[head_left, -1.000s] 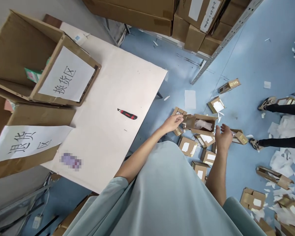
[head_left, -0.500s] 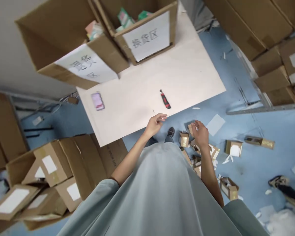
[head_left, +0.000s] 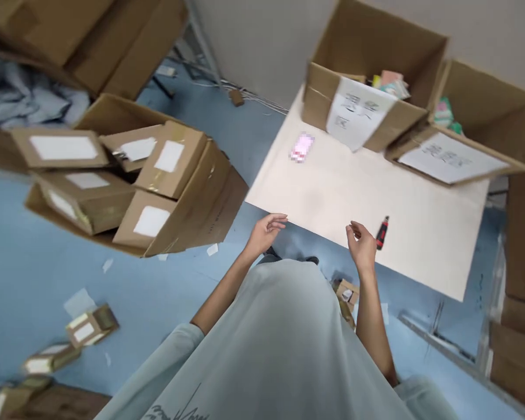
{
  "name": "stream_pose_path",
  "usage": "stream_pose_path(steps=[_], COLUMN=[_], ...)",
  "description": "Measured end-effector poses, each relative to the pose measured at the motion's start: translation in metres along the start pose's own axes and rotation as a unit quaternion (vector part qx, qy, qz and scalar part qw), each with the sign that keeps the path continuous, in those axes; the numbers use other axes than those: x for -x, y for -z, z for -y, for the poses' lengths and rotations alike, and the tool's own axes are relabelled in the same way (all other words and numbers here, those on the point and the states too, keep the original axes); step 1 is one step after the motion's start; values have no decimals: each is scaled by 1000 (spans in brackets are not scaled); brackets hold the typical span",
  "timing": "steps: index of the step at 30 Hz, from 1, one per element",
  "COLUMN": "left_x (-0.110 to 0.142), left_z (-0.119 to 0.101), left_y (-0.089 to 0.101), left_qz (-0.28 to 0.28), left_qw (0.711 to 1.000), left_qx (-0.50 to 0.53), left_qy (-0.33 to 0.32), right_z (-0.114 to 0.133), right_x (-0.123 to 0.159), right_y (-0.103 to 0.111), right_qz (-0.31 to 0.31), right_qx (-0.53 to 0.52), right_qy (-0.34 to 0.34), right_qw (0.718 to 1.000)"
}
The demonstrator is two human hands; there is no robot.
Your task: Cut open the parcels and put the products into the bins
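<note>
My left hand (head_left: 265,232) hovers at the near edge of a pale table (head_left: 341,192), fingers loosely curled apart and holding nothing. My right hand (head_left: 362,245) is raised over the same edge, fingers apart and empty, just left of a red and black utility knife (head_left: 382,231) lying on the table. Two open cardboard boxes with white paper labels, one (head_left: 367,93) in the middle and one (head_left: 472,140) to the right, stand at the table's far side with small packets inside.
A large open carton (head_left: 157,186) full of small labelled parcels sits on the blue floor to the left. Small opened boxes (head_left: 87,326) lie on the floor at lower left and one (head_left: 346,291) by my feet. Stacked cartons (head_left: 522,245) stand at right.
The view has swung left, from the littered floor to the table and the parcel carton. My left hand let go of a small box; both hands rose empty to the table edge.
</note>
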State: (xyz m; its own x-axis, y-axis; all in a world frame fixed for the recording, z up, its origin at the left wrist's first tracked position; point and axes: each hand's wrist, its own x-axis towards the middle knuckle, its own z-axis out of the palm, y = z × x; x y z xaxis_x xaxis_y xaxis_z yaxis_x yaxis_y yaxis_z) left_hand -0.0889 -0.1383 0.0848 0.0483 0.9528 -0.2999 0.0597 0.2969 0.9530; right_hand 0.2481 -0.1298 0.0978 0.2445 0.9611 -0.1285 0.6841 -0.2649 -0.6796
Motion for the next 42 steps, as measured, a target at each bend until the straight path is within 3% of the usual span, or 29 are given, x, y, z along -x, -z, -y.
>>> stream_pose_path(steps=[4,8,11,17,22,28,34,42], left_x=[30,61,86,123,123,94,68,52], left_z=[12,29,45,71,74,61,54,56], left_y=[80,146,185,246,303,367,402,447], left_qz=[-97,-207,-292,-422,-487,-547,-569,-568], left_qw=[995,975,950,893,857,817,795,790], left_qx=[36,73,104,142,141,147,152,144], left_qy=[13,21,26,71,87,109,142,181], right_z=[87,167,217,299,368,451,498,506], right_x=[-22,-28,-26,-30,-35,-36,-47,-46], right_y=[-63,-134,-187,-291,-380,-471,-535,-579], right_qz=[67,151,225,342,412,507,546,598], right_qx=[11,20,24,42,44,22,36,43], right_qy=[73,156,227,325,368,399,384,338], right_qw=[995,976,947,881,832,764,744,725])
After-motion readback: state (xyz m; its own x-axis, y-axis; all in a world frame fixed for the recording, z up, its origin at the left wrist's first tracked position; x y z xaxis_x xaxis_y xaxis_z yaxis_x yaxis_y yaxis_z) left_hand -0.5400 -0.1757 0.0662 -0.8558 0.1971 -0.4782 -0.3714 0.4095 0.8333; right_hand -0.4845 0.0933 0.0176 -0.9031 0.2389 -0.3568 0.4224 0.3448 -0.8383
